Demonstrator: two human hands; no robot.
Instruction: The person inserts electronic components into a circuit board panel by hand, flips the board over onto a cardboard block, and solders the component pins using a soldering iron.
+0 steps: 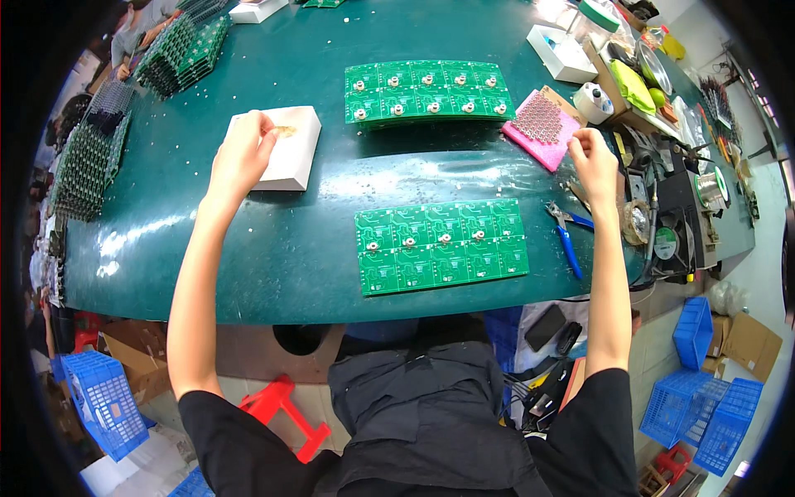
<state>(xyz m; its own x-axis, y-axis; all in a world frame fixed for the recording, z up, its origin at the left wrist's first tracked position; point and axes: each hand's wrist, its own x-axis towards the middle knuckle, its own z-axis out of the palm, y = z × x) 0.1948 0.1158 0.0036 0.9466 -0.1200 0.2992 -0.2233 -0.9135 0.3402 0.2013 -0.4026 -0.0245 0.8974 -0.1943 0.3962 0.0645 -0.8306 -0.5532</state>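
My left hand [241, 155] is at the left edge of a white box [290, 161], thumb and fingers drawn together beside a small brownish patch on its top. Whatever those fingers hold, if anything, is hidden. My right hand [595, 166] pinches just right of a pink foam pad [537, 151] covered with small round metal parts [540, 118]; what is in the pinch is too small to tell. Between my arms lies a green circuit board panel [442, 267] with several small metal parts along its upper row. Behind it sits a stack of similar panels [426, 93] with two rows of such parts.
Blue-handled cutters [566, 245] lie near my right forearm. A solder spool [711, 190] and soldering gear crowd the right edge. More board stacks [184, 56] stand at the far left, near another person's hand [124, 71]. Blue crates [106, 403] are on the floor.
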